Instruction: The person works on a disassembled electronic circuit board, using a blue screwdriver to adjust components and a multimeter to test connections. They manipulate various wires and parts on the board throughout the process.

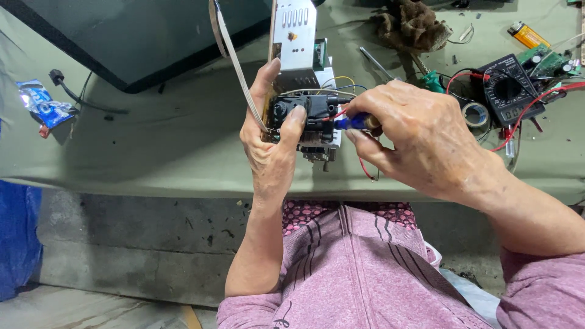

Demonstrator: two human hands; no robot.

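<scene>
Left hand (271,143) grips the board (298,55) upright; at its 3 o'clock, right hand (414,137) pinches a blue tool (353,122).

We see a shiny perforated metal plate (294,27), matt black plastic component (317,108), glossy blue tool handle (352,122), dull olive cloth table cover (183,131), rough brown rag (411,25).

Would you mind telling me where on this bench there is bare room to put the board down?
The green bench top is bare between the crumpled blue wrapper and the left hand, below the dark panel. The right side is crowded: multimeter, tape roll, red leads, brown rag, lighter.
</scene>
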